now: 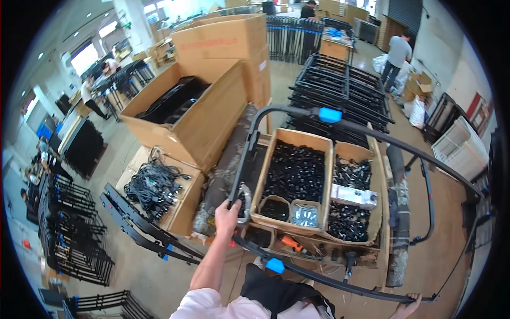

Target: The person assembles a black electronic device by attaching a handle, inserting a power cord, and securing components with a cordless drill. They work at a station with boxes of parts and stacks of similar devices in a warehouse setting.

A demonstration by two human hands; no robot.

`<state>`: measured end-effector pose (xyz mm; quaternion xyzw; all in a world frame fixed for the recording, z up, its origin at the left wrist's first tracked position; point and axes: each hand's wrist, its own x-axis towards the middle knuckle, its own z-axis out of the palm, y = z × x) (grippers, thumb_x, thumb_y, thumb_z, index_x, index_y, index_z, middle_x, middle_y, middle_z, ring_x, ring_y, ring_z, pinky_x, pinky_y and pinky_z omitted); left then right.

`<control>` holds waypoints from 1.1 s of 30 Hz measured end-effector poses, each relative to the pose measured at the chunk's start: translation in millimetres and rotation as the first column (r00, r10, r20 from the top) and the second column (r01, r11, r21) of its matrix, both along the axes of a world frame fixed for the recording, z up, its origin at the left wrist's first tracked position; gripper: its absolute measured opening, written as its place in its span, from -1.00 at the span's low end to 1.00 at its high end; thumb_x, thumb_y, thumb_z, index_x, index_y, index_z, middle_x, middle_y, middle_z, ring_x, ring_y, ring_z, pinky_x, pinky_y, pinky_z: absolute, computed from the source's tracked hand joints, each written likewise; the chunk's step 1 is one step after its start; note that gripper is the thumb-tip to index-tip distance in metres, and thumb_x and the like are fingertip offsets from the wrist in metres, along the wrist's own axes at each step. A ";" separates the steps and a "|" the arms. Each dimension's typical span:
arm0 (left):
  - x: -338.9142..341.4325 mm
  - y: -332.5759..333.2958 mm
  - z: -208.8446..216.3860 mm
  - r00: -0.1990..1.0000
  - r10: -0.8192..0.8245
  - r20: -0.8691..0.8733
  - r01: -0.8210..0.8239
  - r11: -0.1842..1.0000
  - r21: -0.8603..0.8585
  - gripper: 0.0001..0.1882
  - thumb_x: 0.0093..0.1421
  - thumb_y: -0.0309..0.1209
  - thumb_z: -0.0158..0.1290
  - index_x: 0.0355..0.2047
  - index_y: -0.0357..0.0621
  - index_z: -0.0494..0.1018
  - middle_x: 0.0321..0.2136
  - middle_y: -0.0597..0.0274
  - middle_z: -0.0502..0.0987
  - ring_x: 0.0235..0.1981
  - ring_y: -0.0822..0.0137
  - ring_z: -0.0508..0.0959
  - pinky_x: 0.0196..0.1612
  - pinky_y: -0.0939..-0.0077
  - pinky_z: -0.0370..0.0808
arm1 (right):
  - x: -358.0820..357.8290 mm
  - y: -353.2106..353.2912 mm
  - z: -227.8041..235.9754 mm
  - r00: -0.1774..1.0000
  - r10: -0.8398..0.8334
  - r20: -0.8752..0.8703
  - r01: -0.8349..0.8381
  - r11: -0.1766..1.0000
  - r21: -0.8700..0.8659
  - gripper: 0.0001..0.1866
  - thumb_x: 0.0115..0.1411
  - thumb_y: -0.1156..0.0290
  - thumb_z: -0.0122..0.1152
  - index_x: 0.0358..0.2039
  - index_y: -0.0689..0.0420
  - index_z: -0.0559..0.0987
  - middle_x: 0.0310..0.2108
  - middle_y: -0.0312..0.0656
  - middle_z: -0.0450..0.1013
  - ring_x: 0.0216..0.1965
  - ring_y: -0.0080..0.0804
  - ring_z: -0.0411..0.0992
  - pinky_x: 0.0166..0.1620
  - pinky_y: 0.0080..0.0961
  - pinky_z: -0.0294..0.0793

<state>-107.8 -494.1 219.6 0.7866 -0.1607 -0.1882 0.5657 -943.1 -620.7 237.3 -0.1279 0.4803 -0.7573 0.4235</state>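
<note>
A large black tubular metal frame (246, 165) with rounded corners spans the workbench in front of me. One blue wrap (330, 115) sits on its far rail and another blue wrap (274, 265) on the near rail. My left hand (227, 217) is closed around the frame's left side, close to the corner. At the lower right, my right hand (408, 307) grips the near rail, its fingers partly cut off by the picture's edge. Under the frame stands a wooden parts box (258, 204) full of small black pieces, with a tray of silvery fasteners (305, 214) inside.
Right of it, a second bin (366, 226) holds black parts and a white box (354, 195). An orange-and-black power tool (292, 243) lies on the bench's lower shelf. Leftward are bundled grey cables (154, 186) and a tall carton (186, 127). Stacked black frames (340, 87) stand beyond; people work farther off.
</note>
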 end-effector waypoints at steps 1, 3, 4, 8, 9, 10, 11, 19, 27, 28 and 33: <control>24.7 12.9 -12.3 1.000 0.003 0.012 -0.003 1.000 0.007 -0.68 0.35 -0.22 0.25 -0.21 -0.30 0.68 -0.52 0.36 0.60 -0.41 0.53 0.51 -0.28 0.41 0.49 | 41.9 5.0 15.9 0.999 -0.031 0.033 0.030 0.999 0.027 -0.70 0.56 0.28 0.03 -0.39 -0.02 0.30 -0.53 -0.43 0.16 -0.54 -0.56 0.13 -0.42 -0.55 0.29; 77.1 66.7 -40.3 0.995 0.082 -0.053 -0.072 0.983 0.170 -0.67 0.34 -0.20 0.26 -0.22 -0.29 0.70 -0.49 0.30 0.66 -0.41 0.48 0.53 -0.25 0.37 0.51 | 107.1 -21.8 21.2 0.999 0.039 -0.020 -0.039 0.999 0.012 -0.72 0.53 0.33 0.09 -0.39 -0.01 0.33 -0.53 -0.44 0.16 -0.53 -0.57 0.14 -0.41 -0.49 0.30; 99.1 81.5 -52.8 0.994 0.085 -0.075 -0.073 0.986 0.150 -0.73 0.37 -0.24 0.25 -0.32 -0.23 0.66 -0.54 0.40 0.55 -0.49 0.53 0.43 -0.37 0.44 0.37 | 145.8 -30.1 33.0 0.998 0.069 -0.011 -0.068 0.997 0.021 -0.72 0.52 0.33 0.10 -0.39 -0.01 0.33 -0.53 -0.45 0.15 -0.52 -0.57 0.15 -0.41 -0.48 0.30; 148.7 96.0 -89.1 0.995 0.068 -0.069 -0.050 0.971 0.232 -0.72 0.38 -0.25 0.24 -0.37 -0.23 0.63 -0.57 0.48 0.47 -0.55 0.55 0.37 -0.46 0.47 0.30 | 197.2 -37.6 33.1 0.989 0.124 -0.082 -0.117 0.990 0.084 -0.72 0.49 0.29 0.16 -0.40 -0.02 0.35 -0.51 -0.42 0.21 -0.47 -0.56 0.22 -0.36 -0.45 0.36; 154.9 102.1 -94.3 0.998 0.052 -0.021 -0.044 0.955 0.294 -0.72 0.36 -0.21 0.23 -0.28 -0.21 0.65 -0.51 0.35 0.55 -0.47 0.45 0.47 -0.35 0.39 0.39 | 200.0 -38.6 27.9 0.985 0.158 -0.068 -0.148 0.980 0.129 -0.73 0.49 0.27 0.17 -0.39 -0.02 0.38 -0.49 -0.41 0.25 -0.46 -0.55 0.24 -0.35 -0.45 0.38; 158.9 107.8 -100.4 0.999 0.027 0.028 -0.035 0.935 0.354 -0.69 0.34 -0.18 0.22 -0.19 -0.20 0.67 -0.44 0.22 0.63 -0.39 0.36 0.57 -0.23 0.32 0.47 | 199.1 -39.5 22.5 0.982 0.184 -0.051 -0.173 0.970 0.173 -0.74 0.48 0.25 0.17 -0.38 -0.02 0.40 -0.48 -0.40 0.29 -0.44 -0.53 0.27 -0.33 -0.46 0.40; 162.3 109.8 -106.3 0.997 -0.015 0.074 -0.017 0.913 0.409 -0.64 0.32 -0.14 0.22 -0.09 -0.19 0.70 -0.38 0.09 0.72 -0.32 0.26 0.67 -0.12 0.24 0.55 | 196.9 -37.9 16.4 0.980 0.197 -0.035 -0.185 0.959 0.213 -0.74 0.48 0.23 0.17 -0.38 -0.02 0.42 -0.46 -0.39 0.33 -0.43 -0.52 0.30 -0.32 -0.46 0.41; 135.1 104.3 -94.9 0.832 -0.206 0.515 -0.150 0.811 0.566 -0.57 0.30 -0.29 0.21 0.08 -0.32 0.59 -0.09 -0.21 0.61 -0.04 -0.25 0.60 0.05 -0.05 0.51 | 183.0 -53.2 -47.3 0.949 0.311 0.040 -0.307 0.892 0.331 -0.91 0.29 0.41 0.19 -0.24 0.12 0.52 -0.38 -0.14 0.51 -0.26 -0.21 0.54 -0.18 -0.17 0.58; 129.6 103.5 -106.9 0.782 -0.257 0.568 -0.202 0.757 0.621 -0.50 0.31 -0.29 0.22 0.19 -0.32 0.53 0.03 -0.27 0.57 0.07 -0.28 0.56 0.14 -0.07 0.50 | 186.0 -30.1 -122.3 0.779 0.606 -0.160 -0.319 0.603 0.731 -0.79 0.24 0.47 0.19 -0.17 0.25 0.69 -0.27 -0.03 0.65 -0.20 -0.17 0.63 -0.14 -0.14 0.62; 130.6 106.8 -108.8 0.770 -0.258 0.584 -0.220 0.752 0.622 -0.48 0.31 -0.30 0.22 0.21 -0.32 0.52 0.04 -0.28 0.56 0.07 -0.28 0.56 0.14 -0.08 0.49 | 193.9 -33.7 -128.0 0.719 0.661 -0.215 -0.252 0.536 0.805 -0.77 0.25 0.47 0.19 -0.16 0.25 0.71 -0.26 -0.03 0.66 -0.21 -0.18 0.64 -0.18 -0.15 0.61; 96.5 84.8 -78.6 0.641 -0.211 0.738 -0.380 0.748 0.544 -0.43 0.31 -0.35 0.20 0.28 -0.33 0.44 0.11 -0.32 0.53 0.09 -0.30 0.54 0.19 -0.09 0.47 | 194.6 -44.7 -194.4 0.315 0.860 -0.401 -0.140 0.460 0.877 -0.59 0.33 0.20 0.21 -0.06 0.31 0.68 -0.17 0.18 0.65 0.02 0.15 0.63 0.08 -0.14 0.61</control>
